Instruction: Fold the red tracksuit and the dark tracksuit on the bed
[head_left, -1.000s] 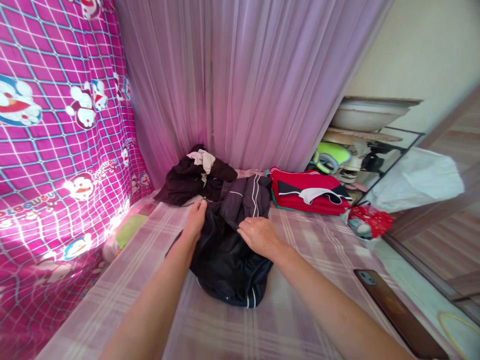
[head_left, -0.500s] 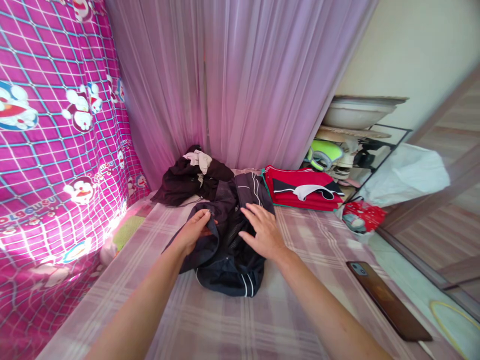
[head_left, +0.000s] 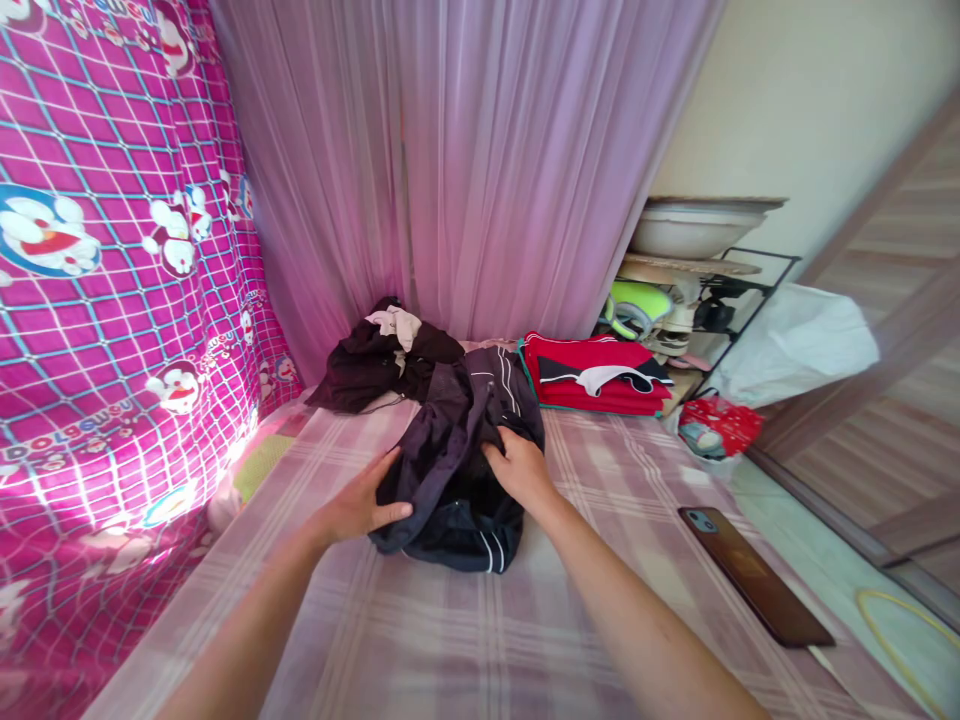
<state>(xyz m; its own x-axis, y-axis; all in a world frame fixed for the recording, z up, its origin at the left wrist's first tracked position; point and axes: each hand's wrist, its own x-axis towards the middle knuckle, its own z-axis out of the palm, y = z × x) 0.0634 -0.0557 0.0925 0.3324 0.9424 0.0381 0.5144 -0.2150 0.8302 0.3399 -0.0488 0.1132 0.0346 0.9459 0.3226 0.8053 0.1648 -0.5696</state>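
A crumpled dark navy garment (head_left: 442,440) with white piping lies in the middle of the bed; its exact kind cannot be made out. At its left edge rests my left hand (head_left: 364,505), thumb spread away from the fingers and fingertips against the cloth. My right hand (head_left: 519,468) is closed on the garment's right side, its fingers partly tucked into the folds. Behind and to the left sits a heap of black clothes (head_left: 367,365) with a pale cloth (head_left: 397,325) on top. A stack of folded red clothes (head_left: 600,375) lies at the back right.
A phone (head_left: 754,575) with a white cable lies near the bed's right edge. Past that edge stand a rack (head_left: 772,275) bearing a white basin (head_left: 697,228), a white bag (head_left: 802,340) and a red bag (head_left: 724,425). Purple curtains (head_left: 465,170) hang behind; patterned pink cloth (head_left: 127,300) hangs left.
My left hand has let go of the pinched cloth and spread at the garment's left edge. My right hand has closed on the cloth. A flap now lies over the left side.
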